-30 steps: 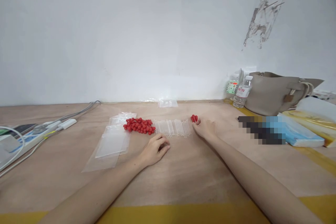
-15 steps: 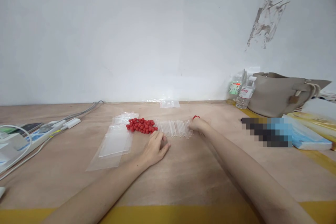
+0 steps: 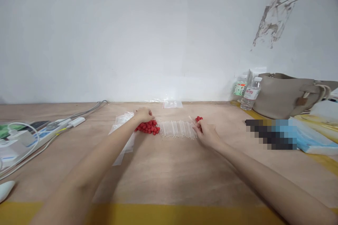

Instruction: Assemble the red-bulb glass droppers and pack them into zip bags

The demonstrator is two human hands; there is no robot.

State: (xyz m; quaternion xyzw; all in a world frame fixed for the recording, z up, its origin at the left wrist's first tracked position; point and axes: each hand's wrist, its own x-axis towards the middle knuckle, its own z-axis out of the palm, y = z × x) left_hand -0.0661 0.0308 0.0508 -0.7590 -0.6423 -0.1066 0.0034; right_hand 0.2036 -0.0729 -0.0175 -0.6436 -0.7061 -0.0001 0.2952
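Observation:
A pile of red berry-like beads (image 3: 148, 127) lies on the wooden table, just left of a row of thin white sticks (image 3: 176, 129) set side by side. Over the back of this pile is my left hand (image 3: 144, 114), its fingers curled together; whatever they hold is hidden. My right hand (image 3: 207, 133) is at the row's right end, thumb and fingers closed on one thin white stick (image 3: 191, 119) that tilts upward. Just past its fingertips sits a small cluster of red beads (image 3: 199, 119). Clear plastic bags (image 3: 120, 121) lie partly under my left forearm.
A power strip (image 3: 44, 135) with chargers and cables lies at left, above a white mouse-like object (image 3: 5, 190). At the back right stand two plastic bottles (image 3: 250, 94) and a grey bag (image 3: 280, 95). A blue-and-white packet (image 3: 314, 139) lies in front. Another small clear bag (image 3: 173, 104) rests by the wall.
My left hand has moved up and left, from the table before the red pile to its back. My right hand has drawn back slightly, and a stick is now raised in it. The view shifted slightly.

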